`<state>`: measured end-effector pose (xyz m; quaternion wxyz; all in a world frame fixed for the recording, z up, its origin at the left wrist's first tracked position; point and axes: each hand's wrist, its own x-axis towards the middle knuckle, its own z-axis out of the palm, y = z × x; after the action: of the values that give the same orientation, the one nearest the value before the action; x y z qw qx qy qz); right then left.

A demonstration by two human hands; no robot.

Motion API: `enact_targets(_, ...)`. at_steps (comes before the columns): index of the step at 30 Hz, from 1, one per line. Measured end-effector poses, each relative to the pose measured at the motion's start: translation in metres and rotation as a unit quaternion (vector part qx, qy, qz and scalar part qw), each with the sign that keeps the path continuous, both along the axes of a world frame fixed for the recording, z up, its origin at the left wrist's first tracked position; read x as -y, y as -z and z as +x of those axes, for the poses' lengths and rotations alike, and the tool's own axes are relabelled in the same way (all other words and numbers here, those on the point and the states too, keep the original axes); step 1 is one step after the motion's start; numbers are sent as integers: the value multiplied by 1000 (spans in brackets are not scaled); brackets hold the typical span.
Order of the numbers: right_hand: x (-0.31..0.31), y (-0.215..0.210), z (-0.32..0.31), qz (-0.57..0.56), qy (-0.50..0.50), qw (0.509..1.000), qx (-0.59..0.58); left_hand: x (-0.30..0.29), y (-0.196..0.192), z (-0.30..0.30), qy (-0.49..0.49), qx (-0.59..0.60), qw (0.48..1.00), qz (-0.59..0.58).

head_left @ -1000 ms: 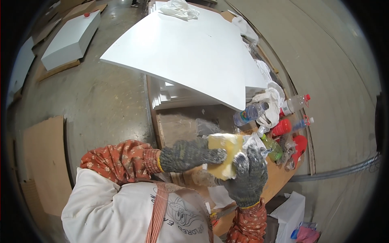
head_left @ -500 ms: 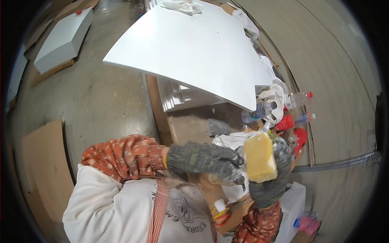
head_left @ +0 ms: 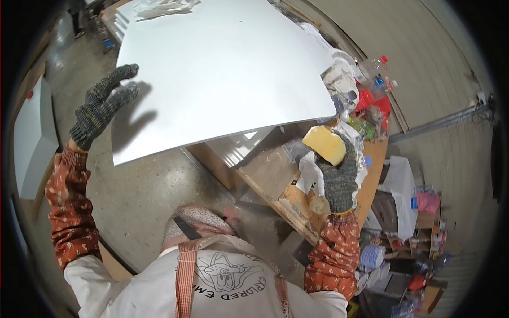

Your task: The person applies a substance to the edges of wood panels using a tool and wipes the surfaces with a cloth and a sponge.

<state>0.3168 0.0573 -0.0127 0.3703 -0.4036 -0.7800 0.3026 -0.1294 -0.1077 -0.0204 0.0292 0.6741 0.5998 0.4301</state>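
Note:
A large glossy white panel point(head_left: 222, 74) lies on top of a stack of similar white panels point(head_left: 241, 144), its near edge jutting out past them. By its left edge, my left hand point(head_left: 101, 108) in a dark grey knitted glove is held with fingers apart and nothing in it. Its shadow falls on the panel; whether the fingertips touch the edge I cannot tell. My right hand point(head_left: 342, 175), gloved the same way, grips a yellow sponge point(head_left: 325, 144) just off the panel's near right corner. Crumpled white cloth or plastic lies beneath that hand.
Plastic bottles point(head_left: 374, 66) and white rags point(head_left: 342, 77) crowd the workbench's right side. A crumpled clear plastic sheet point(head_left: 164, 8) rests on the panel's far end. On the floor at left stands another white stack point(head_left: 37, 138). Shelving with mixed items point(head_left: 419, 233) is at the lower right.
My left hand has swung from beside the sponge out to the panel's left edge, its fingers now spread. My right hand has shifted away from my body, still holding the sponge. The view has turned.

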Motion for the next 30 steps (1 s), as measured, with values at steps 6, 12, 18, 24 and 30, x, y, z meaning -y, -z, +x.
enact_targets(6,-2,9,-12,10,15,1000,11,-43,30,-8,-165,-233,954,-87)
enact_targets(12,-18,20,-22,27,20,999,26,-35,21,-13,-146,-209,962,-95)
enact_targets(18,-22,21,-30,-3,35,998,45,-35,31,-20,-114,-196,971,-80)
enact_targets(24,-29,12,-31,83,-17,991,107,-38,35,-22,-80,-143,982,-90)
enact_targets(30,-27,-4,-30,94,4,990,107,-37,39,-25,-84,-169,978,-92)
